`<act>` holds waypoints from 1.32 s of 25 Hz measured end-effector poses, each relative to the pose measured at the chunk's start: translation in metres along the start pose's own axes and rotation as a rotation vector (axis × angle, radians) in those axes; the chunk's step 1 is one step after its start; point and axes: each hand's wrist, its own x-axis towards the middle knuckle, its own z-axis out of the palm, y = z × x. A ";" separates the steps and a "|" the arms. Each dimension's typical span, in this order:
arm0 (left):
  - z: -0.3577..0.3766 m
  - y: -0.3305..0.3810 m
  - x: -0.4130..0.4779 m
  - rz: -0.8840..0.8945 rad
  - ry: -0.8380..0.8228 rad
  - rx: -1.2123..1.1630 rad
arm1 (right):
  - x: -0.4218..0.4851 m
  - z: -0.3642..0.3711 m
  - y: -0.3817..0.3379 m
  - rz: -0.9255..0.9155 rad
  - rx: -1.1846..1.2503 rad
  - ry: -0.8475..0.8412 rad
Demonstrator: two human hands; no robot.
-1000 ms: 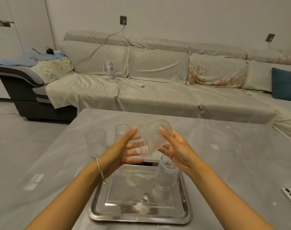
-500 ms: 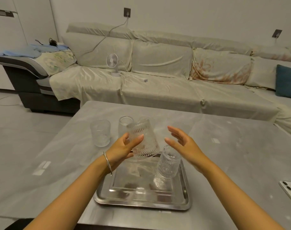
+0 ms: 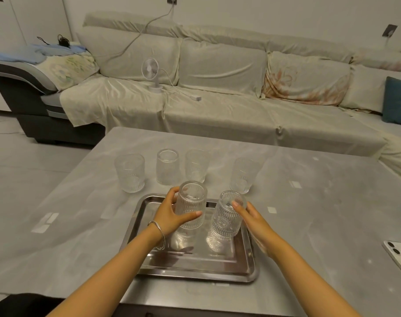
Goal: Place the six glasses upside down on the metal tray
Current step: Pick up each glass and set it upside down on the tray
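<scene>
We have our left hand (image 3: 169,213) wrapped around an inverted ribbed glass (image 3: 191,207) on the metal tray (image 3: 195,271), left side. A second inverted glass (image 3: 228,216) stands beside it on the tray; our right hand (image 3: 254,221) is open, fingertips touching its side, not grasping. Four upright glasses (image 3: 129,172) sit in a row on the worktop (image 3: 309,213) behind the tray.

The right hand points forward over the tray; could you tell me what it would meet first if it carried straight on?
Probably the upright glass on the table just beyond the tray, though depth is unclear.
</scene>
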 end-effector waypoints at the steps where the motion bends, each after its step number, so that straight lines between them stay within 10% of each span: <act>1: 0.002 -0.003 0.001 0.005 -0.001 0.019 | 0.000 0.001 0.002 0.005 0.019 -0.002; 26: 0.004 0.001 0.002 0.035 -0.068 0.144 | -0.001 -0.001 0.000 0.019 0.014 -0.014; 33: 0.005 0.074 0.052 0.194 0.046 0.166 | 0.038 -0.047 -0.052 -0.257 -0.130 0.343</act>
